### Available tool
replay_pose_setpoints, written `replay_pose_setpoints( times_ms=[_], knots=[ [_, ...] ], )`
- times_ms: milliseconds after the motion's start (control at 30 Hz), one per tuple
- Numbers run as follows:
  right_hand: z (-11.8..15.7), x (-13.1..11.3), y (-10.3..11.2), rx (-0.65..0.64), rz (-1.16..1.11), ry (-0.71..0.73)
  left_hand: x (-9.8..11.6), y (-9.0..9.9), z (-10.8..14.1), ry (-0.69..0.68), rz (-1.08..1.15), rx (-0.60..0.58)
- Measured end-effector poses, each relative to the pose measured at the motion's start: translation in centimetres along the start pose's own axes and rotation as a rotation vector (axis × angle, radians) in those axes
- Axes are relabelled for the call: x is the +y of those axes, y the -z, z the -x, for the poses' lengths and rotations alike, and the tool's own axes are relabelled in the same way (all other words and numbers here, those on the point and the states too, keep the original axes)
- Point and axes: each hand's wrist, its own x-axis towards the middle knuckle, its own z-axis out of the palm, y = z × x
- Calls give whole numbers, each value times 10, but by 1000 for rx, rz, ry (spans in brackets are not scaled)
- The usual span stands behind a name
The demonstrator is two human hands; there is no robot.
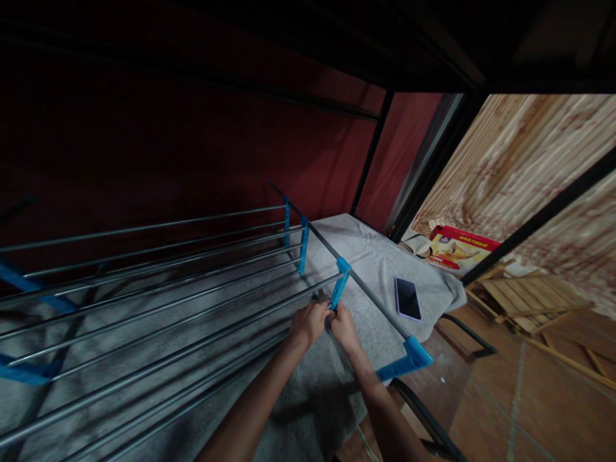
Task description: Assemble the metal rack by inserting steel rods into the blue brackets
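A rack of grey metal tubes (pixel 212 338) with blue plastic brackets lies across a grey cloth (pixel 359 234). My left hand (pixel 310 321) and my right hand (pixel 343 326) are close together at the lower end of one blue bracket (pixel 339 287). Fingers of both hands are closed around that end, the left from the tube side and the right from the other side. The fingertips are small in view, and the exact contact is partly hidden. A long tube runs through the tops of the brackets to a blue corner piece (pixel 416 353) right of my right arm.
A phone (pixel 407 298) lies on the cloth to the right. Black frame posts (pixel 433 163) and a dark red wall (pixel 192 147) surround the surface. Beyond are a red and yellow box (pixel 462 250), a folded wooden item (pixel 539 298) and a tiled floor (pixel 543 385).
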Motion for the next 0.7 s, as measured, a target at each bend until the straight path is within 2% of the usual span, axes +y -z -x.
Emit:
replay_pose_setpoints(
  times_ms=[700],
  knots=[
    [9, 2, -5, 24, 99, -26, 6, -5, 5, 21, 23, 68]
  ],
)
